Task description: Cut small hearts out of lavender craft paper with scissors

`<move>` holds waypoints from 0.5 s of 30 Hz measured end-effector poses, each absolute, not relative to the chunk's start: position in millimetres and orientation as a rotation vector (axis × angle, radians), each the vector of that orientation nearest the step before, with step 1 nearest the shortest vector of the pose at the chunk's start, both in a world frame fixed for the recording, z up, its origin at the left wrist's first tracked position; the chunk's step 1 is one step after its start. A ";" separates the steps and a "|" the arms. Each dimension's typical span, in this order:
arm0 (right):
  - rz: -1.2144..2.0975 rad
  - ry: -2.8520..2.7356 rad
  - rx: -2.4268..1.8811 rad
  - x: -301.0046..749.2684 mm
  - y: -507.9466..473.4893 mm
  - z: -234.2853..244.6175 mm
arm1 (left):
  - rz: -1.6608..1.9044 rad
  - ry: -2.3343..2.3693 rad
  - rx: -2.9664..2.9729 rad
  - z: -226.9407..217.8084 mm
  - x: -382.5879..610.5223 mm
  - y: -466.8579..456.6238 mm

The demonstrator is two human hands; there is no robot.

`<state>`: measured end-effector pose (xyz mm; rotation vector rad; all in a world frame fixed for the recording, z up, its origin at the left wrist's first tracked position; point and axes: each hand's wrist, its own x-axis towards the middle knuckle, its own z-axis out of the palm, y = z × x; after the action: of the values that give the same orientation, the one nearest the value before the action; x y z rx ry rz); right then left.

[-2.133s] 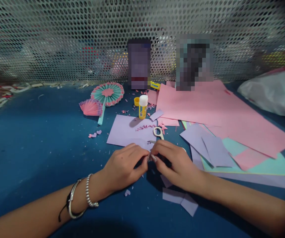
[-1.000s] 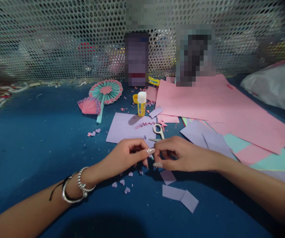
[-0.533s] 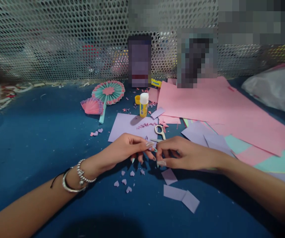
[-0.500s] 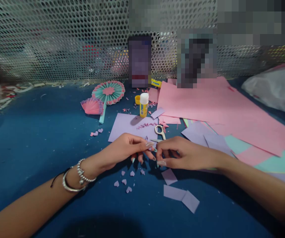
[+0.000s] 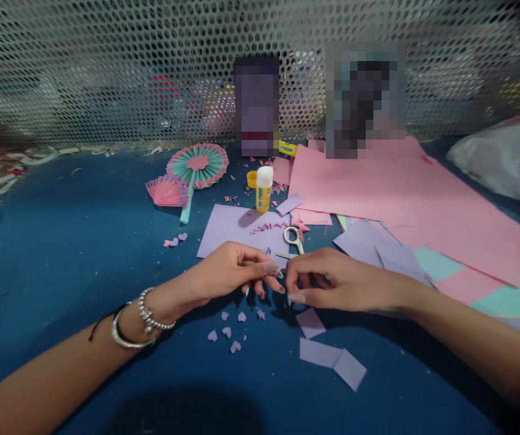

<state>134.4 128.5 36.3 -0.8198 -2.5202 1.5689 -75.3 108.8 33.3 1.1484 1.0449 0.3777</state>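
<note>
My left hand (image 5: 246, 270), bracelets at its wrist, is closed in a pinch of thumb and index finger. What it pinches, if anything, is too small to make out. Close beside it, my right hand (image 5: 327, 279) has thumb and fingertips together, their contents hidden. Just beyond both hands lie scissors (image 5: 293, 239) with white handles, partly on a lilac paper sheet (image 5: 217, 232) with a reddish scribble. Several small lilac paper hearts (image 5: 226, 332) lie on the blue surface below my left hand. Lilac paper squares (image 5: 351, 368) lie below my right hand.
An uncapped glue stick (image 5: 264, 190) stands upright on the lilac sheet, its yellow cap (image 5: 252, 179) beside it. Pleated paper fans (image 5: 197, 165) lie left. Large pink paper (image 5: 359, 187) covers the right, near a whitish bag (image 5: 504, 157). A perforated metal panel (image 5: 151, 54) rises behind.
The view has shifted slightly. My hands keep nearly the same pose, with a slightly wider gap between their fingertips. The papers and tools stay in place.
</note>
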 end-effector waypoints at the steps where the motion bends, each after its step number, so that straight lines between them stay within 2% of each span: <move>1: 1.561 -2.521 -0.811 134.3 128.6 36.5 | 0.385 1.042 1.155 32.7 -75.4 108.4; 6: 1.525 -2.517 -0.793 134.2 128.7 36.1 | 0.410 1.042 1.160 30.1 -75.8 106.6; 15: 1.547 -2.436 -0.797 137.1 128.9 28.5 | 0.586 1.331 1.257 47.1 -88.4 79.9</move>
<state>137.1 128.9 28.5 -0.7966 -2.4364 1.5472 -88.4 79.9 47.1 1.2566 1.3313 0.5856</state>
